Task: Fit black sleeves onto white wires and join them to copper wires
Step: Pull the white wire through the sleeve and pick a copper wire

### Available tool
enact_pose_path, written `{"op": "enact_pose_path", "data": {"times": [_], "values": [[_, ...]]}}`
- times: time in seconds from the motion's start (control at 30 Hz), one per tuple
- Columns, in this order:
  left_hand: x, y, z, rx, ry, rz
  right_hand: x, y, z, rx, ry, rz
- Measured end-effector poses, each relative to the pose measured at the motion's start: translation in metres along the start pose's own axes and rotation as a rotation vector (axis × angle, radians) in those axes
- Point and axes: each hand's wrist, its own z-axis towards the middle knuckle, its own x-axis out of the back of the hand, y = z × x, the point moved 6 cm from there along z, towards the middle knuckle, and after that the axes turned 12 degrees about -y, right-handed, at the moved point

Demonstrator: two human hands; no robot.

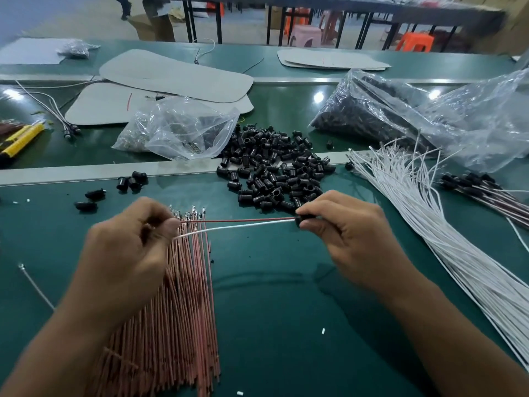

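A: On the head view, why are the two wires stretched level?

B: The right hand [343, 224] pinches the small black plastic sleeve [304, 219]. The left hand [134, 239] pinches the far ends of the thin white insulated wire [243, 226] and the thin copper-red wire [243, 220], likely for tautness while both seat.

A: And the stock?

B: The heap of loose black sleeves [272, 167] lies just beyond the grip, and the bundle of copper wires [177, 310] lies under the left hand.

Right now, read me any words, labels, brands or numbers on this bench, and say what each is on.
No text can be read anywhere.
Yellow tool and cardboard box: too blurred to tell.
Clear bags: no print visible.
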Motion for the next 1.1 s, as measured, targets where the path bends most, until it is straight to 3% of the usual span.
{"op": "enact_pose_path", "data": {"times": [0.27,0.37,0.47,0.7,0.9,1.1], "values": [[-0.007,0.003,-0.002,0.042,-0.194,0.378,-0.014,-0.009,0.000,0.059,-0.092,0.090],[-0.040,0.038,-0.006,-0.102,-0.337,0.224,-0.024,-0.019,0.000,0.095,-0.083,0.140],[-0.059,0.051,-0.009,-0.210,-0.346,0.101,-0.032,-0.030,0.000,0.118,-0.108,0.195],[-0.043,0.035,-0.007,-0.173,-0.298,0.069,-0.006,-0.006,-0.001,0.027,-0.161,0.085],[-0.060,0.053,-0.013,-0.256,-0.381,0.057,-0.025,-0.035,0.002,0.173,-0.143,-0.090],[-0.063,0.054,-0.013,-0.252,-0.365,0.068,-0.027,-0.030,-0.001,0.100,-0.157,0.082]]}}
